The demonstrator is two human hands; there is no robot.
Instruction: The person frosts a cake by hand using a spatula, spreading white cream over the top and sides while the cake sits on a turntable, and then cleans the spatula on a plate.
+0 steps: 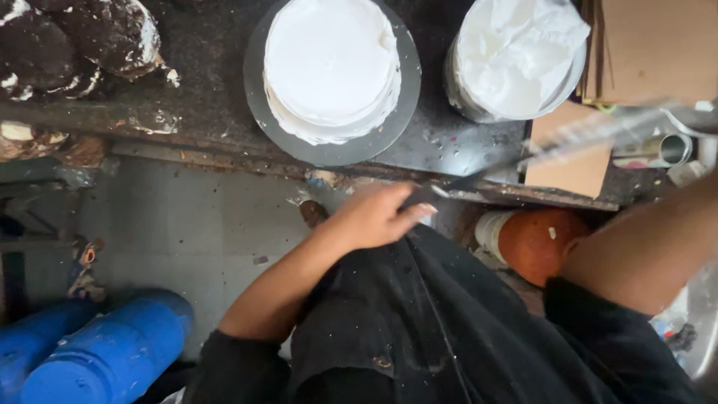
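Blue plastic drums [112, 352] on the floor, far left. Round white-frosted cake [330, 66] sits on a grey disc board [258, 90], near the counter edge, within reach. Left hand [378, 217] closed around the dark handle of a long metal blade [576, 138], blurred. White-lined bucket [520, 56] behind. Right hand out of frame; cannot tell.

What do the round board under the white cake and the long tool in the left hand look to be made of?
The round board looks like silver foil-faced card: dull grey sheen, thin flat rim. The long tool in the left hand seems metal, pale and shiny, though motion blur leaves that unsure.
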